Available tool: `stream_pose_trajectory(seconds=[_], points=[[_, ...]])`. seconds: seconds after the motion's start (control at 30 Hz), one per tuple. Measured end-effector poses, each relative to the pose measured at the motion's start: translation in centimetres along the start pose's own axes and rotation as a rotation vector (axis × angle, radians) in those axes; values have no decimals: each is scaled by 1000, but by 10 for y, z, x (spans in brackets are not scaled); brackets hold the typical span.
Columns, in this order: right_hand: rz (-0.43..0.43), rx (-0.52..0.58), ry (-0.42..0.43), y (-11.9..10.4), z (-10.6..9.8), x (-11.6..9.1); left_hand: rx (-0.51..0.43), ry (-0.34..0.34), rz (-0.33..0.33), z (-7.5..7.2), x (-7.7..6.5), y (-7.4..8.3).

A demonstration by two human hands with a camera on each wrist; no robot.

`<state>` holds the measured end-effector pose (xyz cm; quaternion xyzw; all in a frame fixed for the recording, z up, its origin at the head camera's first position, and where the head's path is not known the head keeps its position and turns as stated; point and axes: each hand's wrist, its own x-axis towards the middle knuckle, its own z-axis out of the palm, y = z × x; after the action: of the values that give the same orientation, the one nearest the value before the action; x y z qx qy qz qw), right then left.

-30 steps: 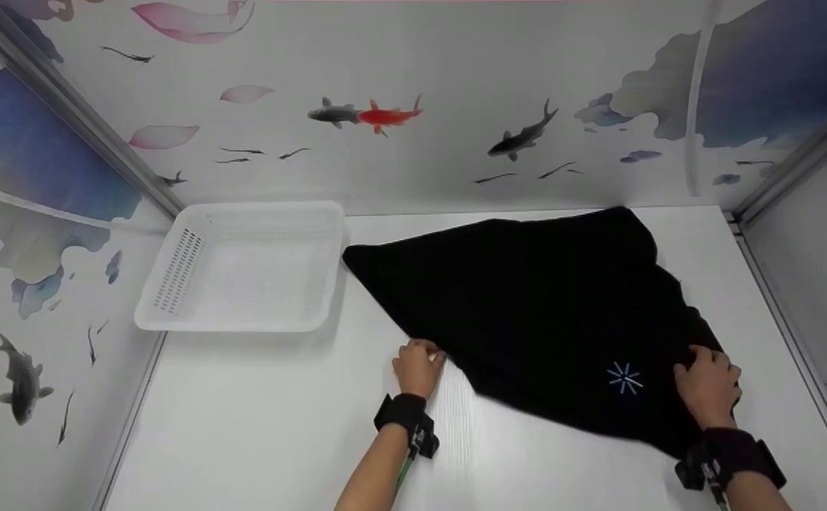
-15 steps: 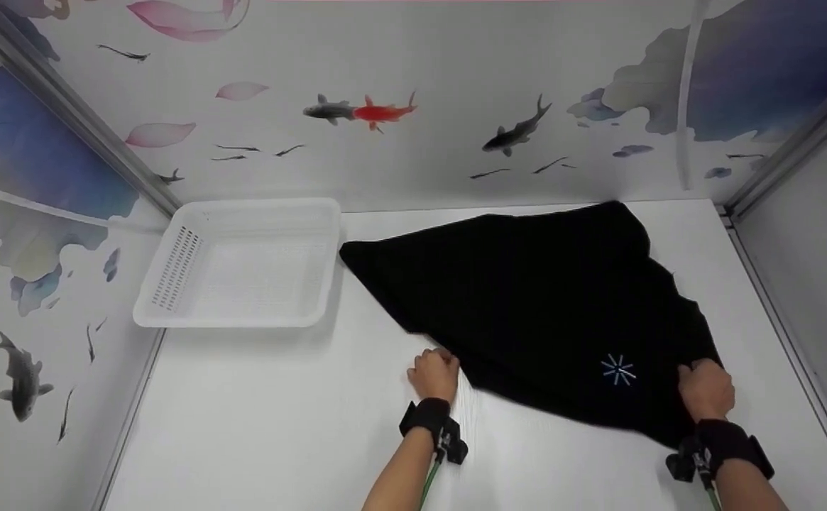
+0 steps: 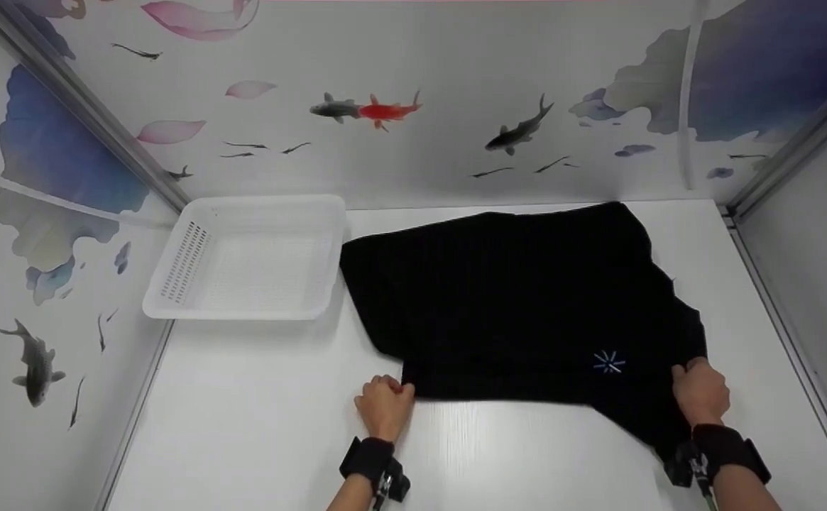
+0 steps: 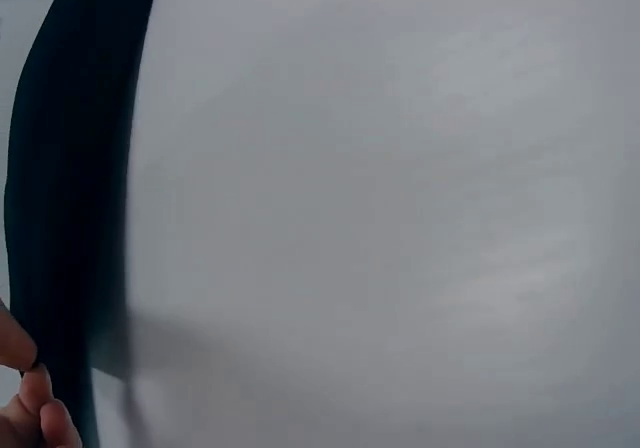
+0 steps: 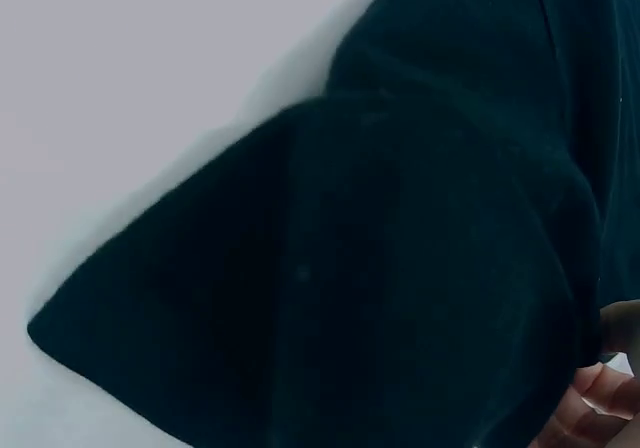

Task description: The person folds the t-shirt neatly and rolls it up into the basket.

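Note:
A black shirt (image 3: 512, 298) with a small pale starburst print (image 3: 608, 362) lies spread over the right half of the white table. At its near left corner, my left hand (image 3: 385, 408) pinches the cloth between thumb and fingers. My right hand (image 3: 702, 390) grips the shirt's right edge, just right of the print. The left wrist view has the fingertips (image 4: 38, 393) closed on a dark strip of cloth. In the right wrist view, a sleeve-like flap (image 5: 300, 268) hangs out to a point beside the fingers (image 5: 598, 393).
A white plastic basket (image 3: 257, 255) with slotted sides stands at the back left, close to the shirt's left corner. Printed panels (image 3: 441, 163) with fish and petals wall the table at the back and sides. A black camera band (image 3: 370, 460) wraps each wrist.
My left hand moved right along the hem, then back left and nearer, drawing the cloth corner out so the near edge runs straighter. My right hand has curled tighter on the right edge.

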<state>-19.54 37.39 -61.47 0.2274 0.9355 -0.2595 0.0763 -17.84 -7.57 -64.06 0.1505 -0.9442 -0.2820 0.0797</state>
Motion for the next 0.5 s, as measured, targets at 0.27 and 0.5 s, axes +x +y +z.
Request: stream_pose_trajectory(seconds=[0.27, 0.5], points=[[-80, 5, 36, 2, 0, -9, -49, -175, -76, -12, 9, -12], [41, 18, 64, 5, -2, -22, -321, -123, -129, -4, 44, -24]])
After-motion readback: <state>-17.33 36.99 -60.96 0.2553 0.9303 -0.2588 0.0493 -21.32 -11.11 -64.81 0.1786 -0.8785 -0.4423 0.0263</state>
